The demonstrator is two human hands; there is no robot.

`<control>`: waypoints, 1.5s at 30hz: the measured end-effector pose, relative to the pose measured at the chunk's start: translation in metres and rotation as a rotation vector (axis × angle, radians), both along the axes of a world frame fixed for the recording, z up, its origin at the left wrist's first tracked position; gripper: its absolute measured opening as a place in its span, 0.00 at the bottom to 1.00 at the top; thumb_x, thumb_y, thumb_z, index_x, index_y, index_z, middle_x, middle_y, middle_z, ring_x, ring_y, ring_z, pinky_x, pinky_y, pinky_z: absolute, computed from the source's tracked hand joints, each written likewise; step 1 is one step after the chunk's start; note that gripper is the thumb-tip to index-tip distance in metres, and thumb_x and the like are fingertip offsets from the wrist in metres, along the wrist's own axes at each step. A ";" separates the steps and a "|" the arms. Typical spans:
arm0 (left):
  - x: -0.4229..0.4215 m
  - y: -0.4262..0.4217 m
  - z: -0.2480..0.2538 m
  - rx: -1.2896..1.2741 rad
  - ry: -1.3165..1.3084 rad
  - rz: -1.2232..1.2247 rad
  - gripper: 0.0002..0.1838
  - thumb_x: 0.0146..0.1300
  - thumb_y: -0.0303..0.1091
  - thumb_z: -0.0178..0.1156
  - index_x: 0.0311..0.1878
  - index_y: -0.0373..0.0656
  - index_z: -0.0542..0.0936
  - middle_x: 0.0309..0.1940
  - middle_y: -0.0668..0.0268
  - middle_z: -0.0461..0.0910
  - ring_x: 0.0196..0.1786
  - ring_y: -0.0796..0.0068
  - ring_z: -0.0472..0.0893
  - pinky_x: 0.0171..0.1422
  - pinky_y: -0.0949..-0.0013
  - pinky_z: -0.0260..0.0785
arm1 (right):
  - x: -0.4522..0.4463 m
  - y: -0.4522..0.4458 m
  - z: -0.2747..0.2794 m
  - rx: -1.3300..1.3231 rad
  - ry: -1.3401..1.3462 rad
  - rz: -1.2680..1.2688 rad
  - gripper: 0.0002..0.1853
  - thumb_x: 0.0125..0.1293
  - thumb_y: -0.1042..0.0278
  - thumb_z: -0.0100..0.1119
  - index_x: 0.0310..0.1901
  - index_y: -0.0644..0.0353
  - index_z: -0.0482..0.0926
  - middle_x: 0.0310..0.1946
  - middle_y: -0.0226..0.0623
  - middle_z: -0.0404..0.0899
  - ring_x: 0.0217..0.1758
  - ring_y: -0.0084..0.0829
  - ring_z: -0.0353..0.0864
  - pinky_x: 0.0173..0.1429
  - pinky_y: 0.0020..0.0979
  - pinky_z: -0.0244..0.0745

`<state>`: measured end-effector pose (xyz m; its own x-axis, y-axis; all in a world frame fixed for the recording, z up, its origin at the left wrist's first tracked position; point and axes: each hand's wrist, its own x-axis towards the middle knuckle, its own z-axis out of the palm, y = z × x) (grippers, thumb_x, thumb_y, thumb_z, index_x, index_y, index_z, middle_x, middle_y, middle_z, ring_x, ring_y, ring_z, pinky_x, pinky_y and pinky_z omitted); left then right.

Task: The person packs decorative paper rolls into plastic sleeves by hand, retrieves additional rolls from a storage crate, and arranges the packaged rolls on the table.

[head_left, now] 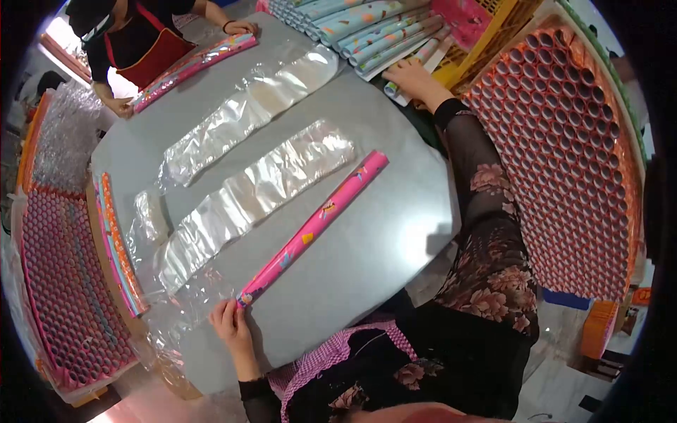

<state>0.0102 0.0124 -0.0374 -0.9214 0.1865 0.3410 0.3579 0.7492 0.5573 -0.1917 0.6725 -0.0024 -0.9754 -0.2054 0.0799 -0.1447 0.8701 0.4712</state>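
Observation:
A pink patterned roll (310,233) lies diagonally on the grey table (374,261). At its lower left end is my left hand (231,323), its fingers closed on that end. My right hand (412,79) is at the table's far right edge, over the end of a light blue patterned roll (392,89) beside a pile of similar rolls (352,35). Its fingers are bent down around that end. Stacks of clear plastic sleeves (254,187) lie beyond the pink roll, with another stack (247,113) farther back.
Across the table a person (148,42) holds another pink roll (194,70). A yellow crate (479,49) and a large box of upright tubes (557,162) stand at right. More tubes (70,282) stand at left, near orange and blue rolls (120,243).

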 end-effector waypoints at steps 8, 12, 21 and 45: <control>0.002 -0.001 -0.004 0.028 -0.031 0.006 0.10 0.62 0.29 0.62 0.46 0.38 0.82 0.46 0.58 0.79 0.52 0.57 0.72 0.59 0.59 0.63 | -0.017 0.013 -0.010 0.039 0.063 0.183 0.02 0.57 0.68 0.56 0.33 0.50 0.75 0.32 0.27 0.79 0.47 0.34 0.76 0.53 0.37 0.67; 0.001 -0.005 -0.005 -0.009 -0.025 -0.008 0.10 0.62 0.29 0.62 0.46 0.39 0.82 0.47 0.58 0.79 0.52 0.57 0.72 0.59 0.59 0.64 | -0.009 -0.010 -0.002 0.049 0.085 0.178 0.03 0.56 0.68 0.58 0.33 0.50 0.77 0.33 0.27 0.80 0.48 0.33 0.76 0.53 0.37 0.68; -0.002 -0.006 -0.012 -0.020 0.087 -0.014 0.10 0.61 0.28 0.63 0.46 0.40 0.82 0.45 0.59 0.80 0.49 0.57 0.74 0.57 0.59 0.65 | 0.023 -0.072 0.053 -0.229 0.314 0.248 0.12 0.56 0.70 0.60 0.44 0.52 0.78 0.41 0.31 0.80 0.50 0.40 0.76 0.48 0.42 0.74; -0.023 -0.002 -0.023 0.152 0.145 -0.015 0.09 0.58 0.33 0.65 0.40 0.40 0.85 0.41 0.59 0.82 0.44 0.55 0.81 0.48 0.60 0.72 | 0.271 -0.060 0.160 -2.611 0.166 0.042 0.25 0.68 0.66 0.59 0.64 0.67 0.67 0.65 0.52 0.69 0.70 0.50 0.64 0.76 0.56 0.57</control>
<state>-0.0131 0.0100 -0.0607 -0.8582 0.1361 0.4949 0.4530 0.6542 0.6056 0.0793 0.6124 0.1578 -0.9414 0.3239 0.0937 -0.2527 -0.4937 -0.8321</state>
